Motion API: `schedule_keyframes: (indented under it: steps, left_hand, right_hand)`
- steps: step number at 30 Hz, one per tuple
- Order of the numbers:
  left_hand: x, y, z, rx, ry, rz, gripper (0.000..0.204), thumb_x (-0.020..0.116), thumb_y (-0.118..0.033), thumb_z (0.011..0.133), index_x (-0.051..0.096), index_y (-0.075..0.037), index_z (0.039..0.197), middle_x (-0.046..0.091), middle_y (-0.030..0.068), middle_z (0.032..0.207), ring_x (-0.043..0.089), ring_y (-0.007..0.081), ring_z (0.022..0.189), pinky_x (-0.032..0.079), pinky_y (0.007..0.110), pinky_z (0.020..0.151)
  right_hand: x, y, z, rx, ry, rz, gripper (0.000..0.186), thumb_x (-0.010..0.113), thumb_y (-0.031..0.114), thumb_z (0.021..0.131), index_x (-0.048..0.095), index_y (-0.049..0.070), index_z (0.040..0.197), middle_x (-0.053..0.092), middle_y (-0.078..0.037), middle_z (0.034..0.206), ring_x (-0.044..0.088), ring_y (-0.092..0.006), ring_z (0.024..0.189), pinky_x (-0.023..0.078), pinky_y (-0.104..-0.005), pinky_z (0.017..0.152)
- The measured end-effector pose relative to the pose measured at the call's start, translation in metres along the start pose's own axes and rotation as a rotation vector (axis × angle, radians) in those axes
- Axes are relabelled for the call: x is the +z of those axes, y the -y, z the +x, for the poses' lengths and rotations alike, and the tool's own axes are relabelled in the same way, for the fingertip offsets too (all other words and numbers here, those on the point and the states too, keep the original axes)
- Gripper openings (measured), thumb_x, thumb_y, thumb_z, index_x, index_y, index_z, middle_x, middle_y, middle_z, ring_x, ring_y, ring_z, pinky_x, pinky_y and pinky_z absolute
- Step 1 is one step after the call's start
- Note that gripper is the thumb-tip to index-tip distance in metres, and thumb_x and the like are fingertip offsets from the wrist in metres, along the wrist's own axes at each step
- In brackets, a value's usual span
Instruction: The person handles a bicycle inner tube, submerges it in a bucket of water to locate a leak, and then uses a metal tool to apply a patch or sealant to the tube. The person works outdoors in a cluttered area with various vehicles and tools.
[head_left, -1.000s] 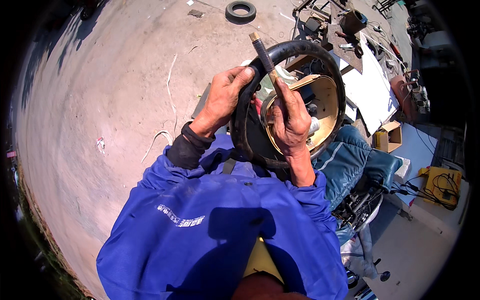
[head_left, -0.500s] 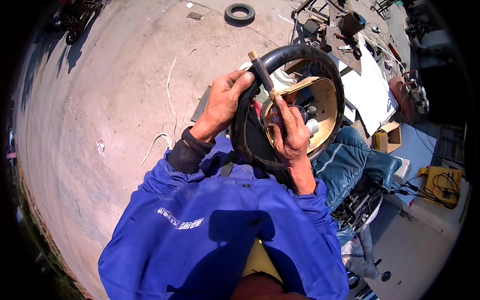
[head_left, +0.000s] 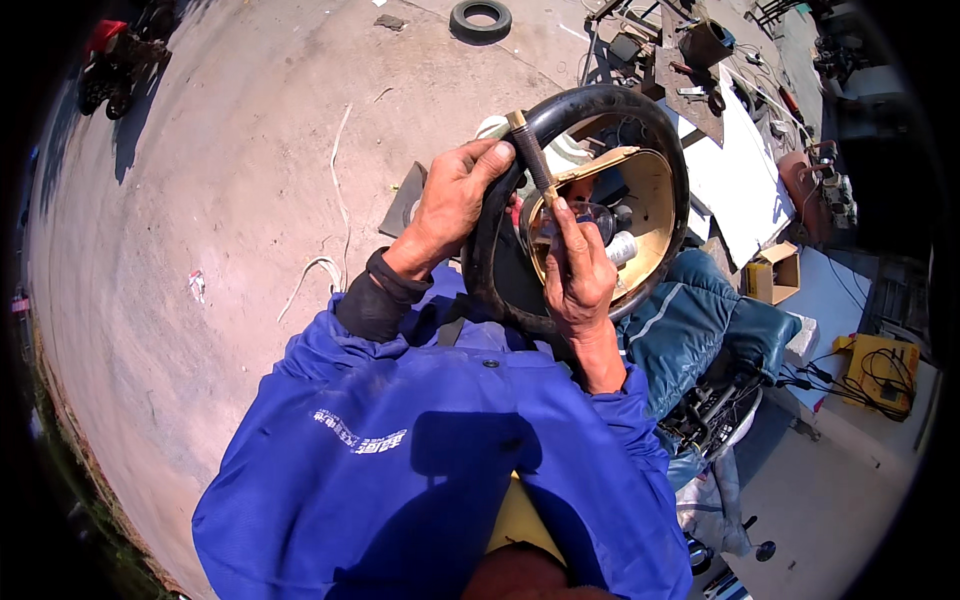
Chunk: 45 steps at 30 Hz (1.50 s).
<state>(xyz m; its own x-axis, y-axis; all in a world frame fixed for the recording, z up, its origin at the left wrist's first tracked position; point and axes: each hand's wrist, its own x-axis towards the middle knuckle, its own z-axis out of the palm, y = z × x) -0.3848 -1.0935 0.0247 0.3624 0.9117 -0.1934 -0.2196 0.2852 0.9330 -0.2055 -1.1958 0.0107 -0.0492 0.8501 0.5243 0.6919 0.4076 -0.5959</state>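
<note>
A black rubber ring that looks like an inner tube (head_left: 684, 180) is held up in front of me. My left hand (head_left: 462, 192) is closed on its left side, with the thumb on the upper face. In my right hand (head_left: 582, 262) is a ridged rod (head_left: 531, 152), dark in the middle with brass-coloured ends. The rod slants across the upper left part of the tube, its lower end between my thumb and fingers and its upper end close to my left thumb. Through the ring shows a tan open container (head_left: 655, 212) with a white-capped jar (head_left: 622, 248) in it.
A tyre (head_left: 480, 22) lies on the concrete ahead. Pale cord (head_left: 343, 180) trails on the ground at left. To the right are a white board (head_left: 745, 185), a small cardboard box (head_left: 774, 274), a teal padded cover (head_left: 690, 325) and a yellow device (head_left: 880, 372) with black cables.
The upper end of the rod has shifted slightly right and down along the tube. Both hands keep nearly the same hold, and the view has turned slightly.
</note>
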Motion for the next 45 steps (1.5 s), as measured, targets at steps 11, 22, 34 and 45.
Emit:
schedule_keyframes:
  steps: [11, 22, 34, 45]
  left_hand:
    - [0.002, -0.006, -0.002, -0.037, 0.003, -0.047, 0.042, 0.057, -0.039, 0.106, 0.067, 0.002, 0.111, 0.067, 0.0039, 0.086, 0.063, 0.0094, 0.072, 0.053, 0.024, 0.066]
    - [0.006, -0.002, -0.003, -0.037, -0.002, -0.028, 0.041, 0.057, -0.037, 0.106, 0.067, 0.002, 0.11, 0.066, 0.0036, 0.083, 0.062, 0.0102, 0.07, 0.053, 0.024, 0.065]
    - [-0.004, -0.003, -0.003, -0.058, 0.031, -0.023, 0.042, 0.056, -0.038, 0.106, 0.065, 0.003, 0.114, 0.068, 0.0061, 0.087, 0.063, 0.0108, 0.072, 0.054, 0.025, 0.068]
    - [0.002, 0.0, -0.009, -0.043, -0.004, 0.024, 0.042, 0.056, -0.038, 0.106, 0.067, 0.002, 0.113, 0.068, 0.0044, 0.084, 0.063, 0.0095, 0.07, 0.054, 0.024, 0.065]
  right_hand:
    - [0.005, -0.002, 0.006, -0.016, -0.083, 0.087, 0.071, 0.064, -0.015, 0.076, 0.056, 0.003, 0.144, 0.066, -0.013, 0.095, 0.066, -0.0278, 0.073, 0.056, -0.0361, 0.066]
    - [0.011, -0.002, -0.007, 0.011, -0.088, 0.042, 0.071, 0.065, -0.013, 0.077, 0.057, 0.009, 0.145, 0.064, -0.012, 0.092, 0.066, -0.0287, 0.07, 0.054, -0.0394, 0.06]
    - [-0.003, 0.004, -0.008, 0.135, -0.099, 0.16, 0.046, 0.058, -0.008, 0.095, 0.057, -0.003, 0.141, 0.068, -0.021, 0.119, 0.069, -0.0277, 0.101, 0.054, -0.0346, 0.09]
    - [0.004, 0.004, -0.013, 0.091, -0.04, 0.078, 0.058, 0.06, -0.014, 0.085, 0.056, -0.001, 0.142, 0.069, -0.019, 0.11, 0.068, -0.028, 0.084, 0.056, -0.0338, 0.078]
